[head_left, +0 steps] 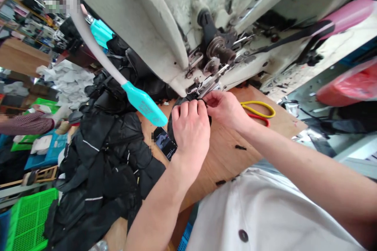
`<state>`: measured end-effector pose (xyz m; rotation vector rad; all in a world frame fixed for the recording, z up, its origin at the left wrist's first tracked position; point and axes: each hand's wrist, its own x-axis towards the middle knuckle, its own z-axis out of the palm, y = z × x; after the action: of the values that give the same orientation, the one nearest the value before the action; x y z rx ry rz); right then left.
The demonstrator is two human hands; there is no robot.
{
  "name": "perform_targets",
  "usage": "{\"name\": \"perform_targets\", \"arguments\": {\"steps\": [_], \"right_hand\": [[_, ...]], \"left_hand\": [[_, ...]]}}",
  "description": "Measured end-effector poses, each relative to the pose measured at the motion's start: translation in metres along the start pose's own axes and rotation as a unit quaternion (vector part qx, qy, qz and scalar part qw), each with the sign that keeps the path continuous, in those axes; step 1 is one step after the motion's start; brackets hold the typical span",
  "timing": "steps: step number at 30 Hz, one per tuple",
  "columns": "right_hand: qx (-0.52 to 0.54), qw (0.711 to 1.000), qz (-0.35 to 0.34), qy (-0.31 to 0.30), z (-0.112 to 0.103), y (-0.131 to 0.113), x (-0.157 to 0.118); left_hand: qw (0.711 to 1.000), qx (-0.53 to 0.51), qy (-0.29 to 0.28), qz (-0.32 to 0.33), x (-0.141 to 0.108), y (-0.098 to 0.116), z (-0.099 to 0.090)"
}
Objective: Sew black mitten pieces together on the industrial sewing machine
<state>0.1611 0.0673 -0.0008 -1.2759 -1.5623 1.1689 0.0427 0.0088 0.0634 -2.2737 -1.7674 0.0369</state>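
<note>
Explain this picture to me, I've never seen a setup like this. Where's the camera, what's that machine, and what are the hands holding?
This is one view from a camera worn on the person's head, looking forward and down at their hands, so the scene looks tilted. The big off-white machine is a sewing machine. The left hand and right hand both hold a black fabric piece up to the machine's small metal foot. Below them is a wooden table. On it lie a heap of black cloth, a phone, and scissors with yellow handles.
</note>
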Motion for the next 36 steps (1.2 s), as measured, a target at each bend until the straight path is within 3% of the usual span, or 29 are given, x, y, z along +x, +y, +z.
{"name": "perform_targets", "arguments": {"steps": [4, 8, 13, 26, 36], "right_hand": [[-0.007, 1.0, -0.018, 0.015, 0.006, 0.006, -0.014], [-0.011, 1.0, 0.001, -0.002, 0.0, 0.008, -0.024], [-0.006, 0.999, 0.022, -0.023, -0.008, 0.005, -0.027], [0.078, 0.994, 0.042, -0.064, -0.011, 0.01, -0.026], [0.117, 0.989, 0.072, -0.053, 0.001, 0.004, -0.002]], "left_hand": [[0.998, 0.006, 0.049, 0.033, -0.005, -0.004, 0.002], [0.986, 0.025, 0.122, 0.111, -0.008, -0.014, 0.014], [0.976, 0.026, 0.125, 0.176, -0.009, -0.026, 0.02], [0.982, -0.033, 0.103, 0.157, -0.005, -0.028, 0.018], [0.988, -0.06, 0.081, 0.114, 0.011, -0.041, 0.017]]}}
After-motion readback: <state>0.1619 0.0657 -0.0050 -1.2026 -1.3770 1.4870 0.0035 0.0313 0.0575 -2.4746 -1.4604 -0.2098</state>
